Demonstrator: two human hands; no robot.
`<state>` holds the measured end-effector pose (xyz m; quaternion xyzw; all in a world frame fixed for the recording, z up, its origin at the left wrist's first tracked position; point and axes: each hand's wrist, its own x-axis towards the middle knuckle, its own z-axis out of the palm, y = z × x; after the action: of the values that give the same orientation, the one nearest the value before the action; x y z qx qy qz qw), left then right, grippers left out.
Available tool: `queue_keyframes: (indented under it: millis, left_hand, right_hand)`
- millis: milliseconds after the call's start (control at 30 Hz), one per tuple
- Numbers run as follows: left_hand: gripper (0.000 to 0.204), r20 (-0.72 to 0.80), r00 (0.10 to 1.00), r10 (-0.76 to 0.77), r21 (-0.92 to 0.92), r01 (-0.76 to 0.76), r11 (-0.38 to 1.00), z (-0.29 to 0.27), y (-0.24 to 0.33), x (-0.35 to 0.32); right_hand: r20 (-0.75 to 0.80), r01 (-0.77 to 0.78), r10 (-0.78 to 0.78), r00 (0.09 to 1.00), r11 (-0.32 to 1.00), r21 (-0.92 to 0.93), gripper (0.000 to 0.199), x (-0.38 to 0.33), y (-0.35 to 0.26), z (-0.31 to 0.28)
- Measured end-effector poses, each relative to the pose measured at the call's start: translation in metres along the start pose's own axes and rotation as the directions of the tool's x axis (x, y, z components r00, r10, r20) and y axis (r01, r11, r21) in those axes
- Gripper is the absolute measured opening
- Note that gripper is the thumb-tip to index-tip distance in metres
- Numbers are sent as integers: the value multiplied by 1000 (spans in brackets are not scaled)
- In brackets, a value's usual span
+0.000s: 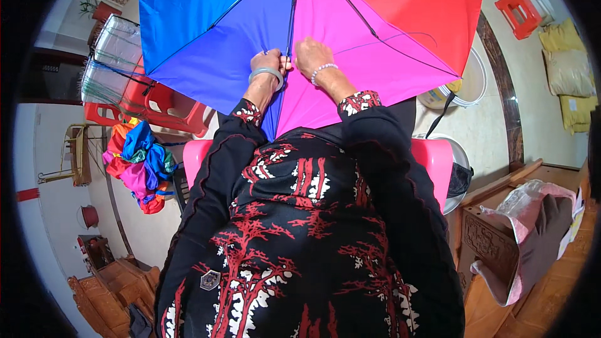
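Observation:
A rainbow umbrella (369, 81) lies spread open, inside up, over my lap, with blue, violet, pink and red panels. Its thin black ribs fan out from the top middle. My left hand (267, 64), a pale bangle on its wrist, pinches the umbrella at the rib (292, 22) along the violet and pink seam. Close beside it on the pink panel, my right hand (315, 61), wearing a bead bracelet, has its fingers closed; what they hold is hidden. A thin dark thread (400, 32) curves over the pink and red panels right of that hand.
A heap of multicoloured cloth (139, 166) sits at left, below red plastic stools (166, 103) and wrapped bundles (113, 66). On the right stand a white bucket (479, 78), a basin (456, 150), a red stool (521, 15), yellow sacks (570, 72) and carved wooden furniture (491, 235).

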<state>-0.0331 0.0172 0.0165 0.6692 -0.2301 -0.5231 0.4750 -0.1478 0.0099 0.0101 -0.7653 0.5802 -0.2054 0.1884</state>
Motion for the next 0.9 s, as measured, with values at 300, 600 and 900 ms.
queue_keyframes:
  millis: [300,600,900]
  left_hand:
    - [14,-60,998,-24,-32,22,999,-4,-1,9]
    - [14,0,997,-79,14,79,997,-8,1,17]
    - [15,64,995,-73,70,68,995,-9,2,19]
  right_hand:
    - [140,-168,184,973,979,-115,25,4,9,-32]
    - [-565,48,-9,825,997,54,12,6,15,-25]
    - [-388,98,87,917,896,432,11,13,15,-8]
